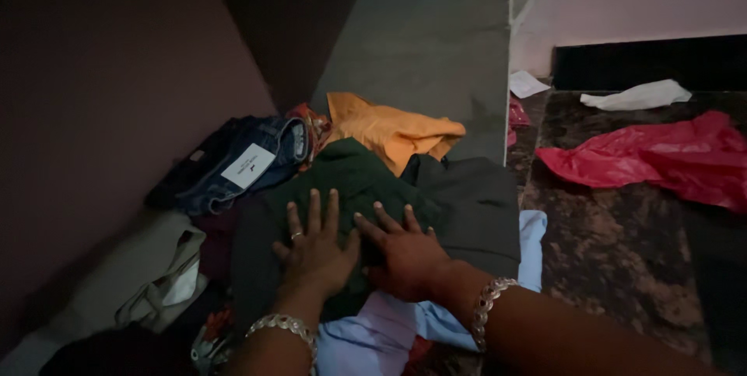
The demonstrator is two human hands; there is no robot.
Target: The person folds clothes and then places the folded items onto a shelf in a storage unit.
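Both hands (358, 248) flat on green garment (350, 178), wall close left, floor (615, 244) open right

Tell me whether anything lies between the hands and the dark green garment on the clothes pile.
Nothing visible does. The left hand and right hand both rest flat, fingers spread, directly on the dark green cloth garment, which lies on top of the pile.

We see dark mottled stone floor (615, 244) right of our hands. On it: clothes pile (342, 189) under our hands, red plastic sheet (661, 158) far right, white cloth (638, 96) beyond it.
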